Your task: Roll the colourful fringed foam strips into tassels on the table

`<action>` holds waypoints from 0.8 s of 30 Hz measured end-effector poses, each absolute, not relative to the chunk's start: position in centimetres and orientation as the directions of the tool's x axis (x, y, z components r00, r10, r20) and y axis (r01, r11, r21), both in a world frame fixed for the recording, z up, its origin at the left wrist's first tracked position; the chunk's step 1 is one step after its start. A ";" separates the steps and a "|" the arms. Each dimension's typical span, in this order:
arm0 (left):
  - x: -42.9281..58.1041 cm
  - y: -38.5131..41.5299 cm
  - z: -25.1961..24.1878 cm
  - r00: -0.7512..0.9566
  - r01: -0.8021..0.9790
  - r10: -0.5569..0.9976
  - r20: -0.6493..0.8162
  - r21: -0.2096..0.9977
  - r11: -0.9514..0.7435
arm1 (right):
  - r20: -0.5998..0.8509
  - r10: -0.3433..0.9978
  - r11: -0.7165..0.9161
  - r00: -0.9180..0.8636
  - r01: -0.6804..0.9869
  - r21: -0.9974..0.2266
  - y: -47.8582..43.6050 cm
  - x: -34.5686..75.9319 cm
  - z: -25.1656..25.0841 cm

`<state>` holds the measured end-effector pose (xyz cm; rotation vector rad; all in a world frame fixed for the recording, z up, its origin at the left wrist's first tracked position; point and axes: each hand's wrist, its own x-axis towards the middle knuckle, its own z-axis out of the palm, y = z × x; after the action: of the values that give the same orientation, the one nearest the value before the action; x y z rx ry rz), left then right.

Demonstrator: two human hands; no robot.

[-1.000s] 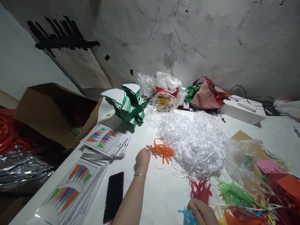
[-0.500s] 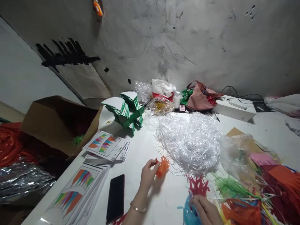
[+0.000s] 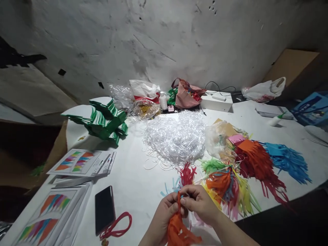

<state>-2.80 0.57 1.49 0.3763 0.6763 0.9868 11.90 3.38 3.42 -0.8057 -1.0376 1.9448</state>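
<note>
Both my hands are together at the front of the white table, closed around an orange paper tassel [image 3: 179, 229]. My left hand [image 3: 164, 215] pinches its narrow twisted top from the left. My right hand [image 3: 202, 204] grips the same top from the right, fingertips meeting the left ones. The tassel's fringe hangs below the hands. Just beyond the fingers lie a red tassel [image 3: 188, 173] and light blue paper strips [image 3: 167, 188], partly hidden by my hands. A bunch of multicoloured tassels [image 3: 222, 184] rests to the right.
White string [image 3: 176, 138] is heaped mid-table. Fringed orange paper [image 3: 253, 157] and blue fringe [image 3: 287, 160] lie right. At left are printed cards [image 3: 48, 215], a phone [image 3: 105, 210] and green-edged white stacks [image 3: 102, 119]. A glue bottle [image 3: 276, 119] lies far right.
My left hand has brought the orange paper to my right hand, and both now hold it. My right hand has let go of the blue tassel. The view has swung right.
</note>
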 end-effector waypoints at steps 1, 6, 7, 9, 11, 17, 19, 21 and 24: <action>-2.4 0.4 1.4 0.389 -0.633 0.851 -0.353 0.569 0.526 | -0.177 0.845 -0.384 -0.504 -0.343 -0.857 3.2 12.2 3.4; -1.0 -0.4 1.6 0.405 -0.633 0.833 -0.376 0.543 0.552 | -0.169 0.853 -0.381 -0.494 -0.370 -0.847 2.6 13.5 3.3; -0.7 -0.5 1.8 0.406 -0.635 0.832 -0.379 0.538 0.555 | -0.169 0.854 -0.384 -0.491 -0.377 -0.843 2.5 13.7 3.3; -0.4 -0.6 2.0 0.410 -0.637 0.828 -0.383 0.529 0.561 | -0.169 0.854 -0.389 -0.493 -0.388 -0.835 2.3 14.0 3.4; -0.2 -0.8 2.1 0.399 -0.635 0.830 -0.391 0.535 0.557 | -0.161 0.856 -0.384 -0.491 -0.397 -0.833 2.1 14.2 3.4; 0.0 -1.0 2.3 0.377 -0.612 0.831 -0.409 0.563 0.555 | -0.153 0.856 -0.371 -0.494 -0.382 -0.846 1.9 14.6 3.7; 0.1 -1.0 2.4 0.359 -0.616 0.835 -0.417 0.566 0.548 | -0.162 0.857 -0.373 -0.489 -0.373 -0.850 1.9 14.6 3.8; 0.1 -1.1 2.5 0.337 -0.618 0.838 -0.428 0.571 0.540 | -0.171 0.862 -0.370 -0.476 -0.362 -0.856 1.8 14.6 3.9; 0.1 -1.1 2.4 0.323 -0.611 0.840 -0.437 0.582 0.537 | -0.177 0.866 -0.363 -0.468 -0.345 -0.866 1.8 14.5 3.9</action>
<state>0.08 -1.14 2.38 0.3381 0.7804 0.9755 14.53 1.77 3.90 -0.8265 -1.0095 1.9191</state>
